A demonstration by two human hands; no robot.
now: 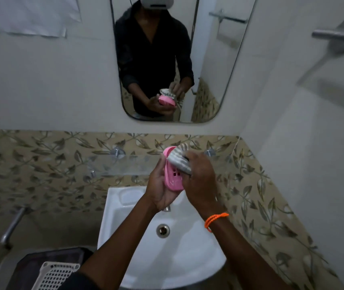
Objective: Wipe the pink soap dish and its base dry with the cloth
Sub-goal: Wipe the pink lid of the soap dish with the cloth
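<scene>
Above a white sink (112, 227), the left hand (158, 185) grips a pink soap dish (172, 181) (held tilted); the right hand (200, 176), fingers curled, presses a striped cloth (179, 162) into it.

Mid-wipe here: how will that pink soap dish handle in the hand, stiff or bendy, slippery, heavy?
The soap dish looks like thin moulded plastic with cut-out drain holes, so probably stiff and light. The left hand alone cradles it over the sink, which fits that. Its glossy surface, possibly still damp, may be slippery while the right hand presses the cloth on it.
</scene>
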